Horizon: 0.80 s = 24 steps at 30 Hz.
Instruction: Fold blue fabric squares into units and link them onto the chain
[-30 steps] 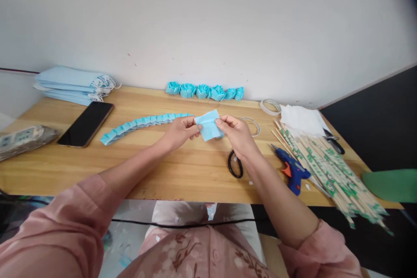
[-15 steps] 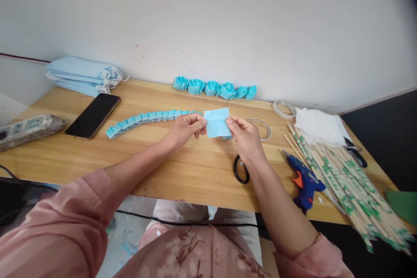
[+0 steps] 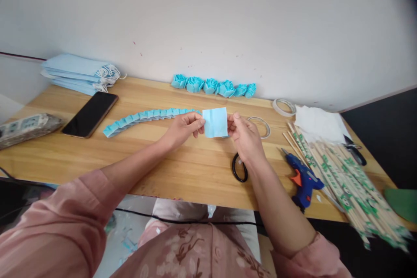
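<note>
A light-blue square of thin mask-like cloth point(image 3: 215, 122) is held up above the table, with a faint vertical crease. My left hand point(image 3: 185, 128) pinches its left edge between thumb and fingers. At the right edge is my right hand point(image 3: 246, 134), its thumb lifted off the square and its fingertips close beside or just behind the edge. Behind my left hand, a curved row of folded blue pieces point(image 3: 143, 117) lies on the wood. Black scissor handles point(image 3: 239, 167) show beneath my right wrist; their blades are hidden.
Several blue cloth flowers point(image 3: 211, 86) line the wall. Stacked face masks point(image 3: 78, 71), a phone point(image 3: 90, 114) and a power strip point(image 3: 29, 129) are left. On the right are tape rolls point(image 3: 284, 107), white sheets point(image 3: 321, 122), a blue glue gun point(image 3: 304, 180) and wrapped sticks point(image 3: 345, 182).
My right thumb has come off the square's right edge, which it was pinching. My left hand keeps its pinch. The view has shifted slightly.
</note>
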Motion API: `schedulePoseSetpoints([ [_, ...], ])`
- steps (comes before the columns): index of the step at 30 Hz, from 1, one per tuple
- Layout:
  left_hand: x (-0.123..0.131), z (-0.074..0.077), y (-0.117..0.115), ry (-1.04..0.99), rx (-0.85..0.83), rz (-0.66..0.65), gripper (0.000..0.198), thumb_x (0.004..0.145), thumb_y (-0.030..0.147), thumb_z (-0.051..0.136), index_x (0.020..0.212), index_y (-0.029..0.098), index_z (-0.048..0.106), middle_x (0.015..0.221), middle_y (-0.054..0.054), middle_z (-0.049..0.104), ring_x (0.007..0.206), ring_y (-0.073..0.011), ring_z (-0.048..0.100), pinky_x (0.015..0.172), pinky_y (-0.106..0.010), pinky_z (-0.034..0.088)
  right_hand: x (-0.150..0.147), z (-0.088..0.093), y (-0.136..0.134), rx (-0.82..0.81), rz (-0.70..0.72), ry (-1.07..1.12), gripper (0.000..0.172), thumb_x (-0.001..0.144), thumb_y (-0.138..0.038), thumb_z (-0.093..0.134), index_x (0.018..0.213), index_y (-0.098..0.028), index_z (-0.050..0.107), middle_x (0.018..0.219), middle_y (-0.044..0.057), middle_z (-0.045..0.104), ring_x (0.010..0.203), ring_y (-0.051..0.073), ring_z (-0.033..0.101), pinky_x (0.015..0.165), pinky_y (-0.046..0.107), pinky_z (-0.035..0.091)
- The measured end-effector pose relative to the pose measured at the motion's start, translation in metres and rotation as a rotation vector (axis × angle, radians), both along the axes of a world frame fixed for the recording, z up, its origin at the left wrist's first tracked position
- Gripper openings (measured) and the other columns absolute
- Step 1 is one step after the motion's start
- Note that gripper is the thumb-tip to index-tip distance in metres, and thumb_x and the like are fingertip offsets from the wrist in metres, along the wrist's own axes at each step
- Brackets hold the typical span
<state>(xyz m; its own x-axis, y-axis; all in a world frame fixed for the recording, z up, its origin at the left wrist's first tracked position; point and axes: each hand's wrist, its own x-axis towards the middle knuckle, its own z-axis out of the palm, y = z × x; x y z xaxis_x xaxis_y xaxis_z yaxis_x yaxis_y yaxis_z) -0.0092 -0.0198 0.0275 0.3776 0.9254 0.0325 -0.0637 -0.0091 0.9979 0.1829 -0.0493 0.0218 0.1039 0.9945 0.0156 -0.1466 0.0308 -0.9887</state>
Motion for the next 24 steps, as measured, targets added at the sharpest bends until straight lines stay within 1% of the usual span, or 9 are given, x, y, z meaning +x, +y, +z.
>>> schedulePoseSetpoints([
  [6, 0.001, -0.003, 0.001, 0.01, 0.014, -0.019, 0.035, 0.078, 0.047, 0.072, 0.069, 0.016, 0.061, 0.065, -0.001, 0.063, 0.056, -0.0091, 0.052, 0.057, -0.024, 0.045, 0.0, 0.002, 0.001, 0.003, -0.074, -0.079, 0.027, 0.068, -0.044, 0.081, 0.078, -0.022, 0.07, 0.068, -0.004, 0.062, 0.061, 0.01, 0.05, 0.062, 0.025, 0.042],
  [9, 0.001, -0.006, 0.001, 0.008, 0.031, 0.072, 0.032, 0.082, 0.046, 0.069, 0.074, 0.017, 0.061, 0.066, 0.0, 0.061, 0.057, -0.0098, 0.052, 0.055, -0.024, 0.044, 0.0, 0.002, 0.001, 0.016, -0.131, -0.099, 0.025, 0.069, -0.043, 0.078, 0.077, -0.022, 0.069, 0.069, -0.004, 0.061, 0.061, 0.01, 0.049, 0.06, 0.025, 0.041],
  [11, 0.0, -0.005, -0.001, 0.046, 0.126, 0.181, 0.028, 0.085, 0.044, 0.067, 0.079, 0.018, 0.062, 0.069, 0.0, 0.062, 0.059, -0.0106, 0.052, 0.057, -0.024, 0.044, 0.0, 0.003, 0.002, 0.034, -0.172, -0.122, 0.025, 0.07, -0.043, 0.077, 0.076, -0.022, 0.068, 0.069, -0.004, 0.06, 0.061, 0.01, 0.048, 0.06, 0.025, 0.041],
  [13, 0.0, -0.004, -0.005, 0.132, 0.312, 0.242, 0.022, 0.088, 0.041, 0.065, 0.085, 0.018, 0.066, 0.079, -0.003, 0.068, 0.069, -0.0133, 0.058, 0.067, -0.027, 0.048, 0.0, 0.003, 0.002, 0.041, -0.193, -0.136, 0.025, 0.071, -0.044, 0.076, 0.077, -0.021, 0.067, 0.067, -0.004, 0.059, 0.061, 0.009, 0.048, 0.059, 0.025, 0.04],
  [15, 0.0, -0.002, -0.01, 0.239, 0.526, 0.206, 0.02, 0.089, 0.037, 0.065, 0.096, 0.019, 0.071, 0.1, -0.009, 0.074, 0.091, -0.0198, 0.065, 0.088, -0.035, 0.051, -0.002, 0.003, 0.002, 0.041, -0.196, -0.132, 0.025, 0.07, -0.043, 0.075, 0.078, -0.022, 0.065, 0.066, -0.005, 0.057, 0.06, 0.01, 0.047, 0.057, 0.024, 0.04],
  [18, 0.002, -0.005, -0.014, 0.333, 0.707, 0.07, 0.042, 0.086, 0.035, 0.07, 0.125, 0.022, 0.067, 0.135, -0.013, 0.067, 0.128, -0.0294, 0.059, 0.115, -0.049, 0.039, -0.006, 0.003, 0.001, 0.05, -0.184, -0.113, 0.023, 0.07, -0.041, 0.076, 0.077, -0.023, 0.063, 0.065, -0.005, 0.058, 0.058, 0.009, 0.048, 0.057, 0.024, 0.041],
  [21, 0.006, -0.015, -0.014, 0.325, 0.729, -0.042, 0.071, 0.081, 0.035, 0.077, 0.146, 0.022, 0.052, 0.153, -0.014, 0.052, 0.145, -0.031, 0.045, 0.122, -0.052, 0.032, -0.012, 0.003, -0.002, 0.039, -0.131, -0.057, 0.023, 0.072, -0.039, 0.077, 0.079, -0.023, 0.062, 0.068, -0.005, 0.061, 0.06, 0.01, 0.052, 0.059, 0.025, 0.045],
  [23, 0.009, -0.022, -0.013, 0.308, 0.684, -0.066, 0.08, 0.078, 0.031, 0.078, 0.151, 0.02, 0.047, 0.158, -0.015, 0.046, 0.147, -0.0304, 0.043, 0.123, -0.049, 0.033, -0.016, 0.002, -0.004, 0.024, -0.088, -0.005, 0.025, 0.071, -0.039, 0.079, 0.082, -0.024, 0.062, 0.07, -0.005, 0.065, 0.062, 0.01, 0.057, 0.062, 0.025, 0.049],
  [24, 0.01, -0.025, -0.012, 0.296, 0.643, -0.072, 0.078, 0.079, 0.03, 0.077, 0.15, 0.02, 0.048, 0.157, -0.015, 0.047, 0.146, -0.0296, 0.044, 0.123, -0.047, 0.034, -0.016, 0.002, -0.005, 0.017, -0.062, 0.014, 0.028, 0.07, -0.039, 0.08, 0.085, -0.024, 0.062, 0.071, -0.005, 0.067, 0.063, 0.011, 0.06, 0.065, 0.026, 0.052],
])
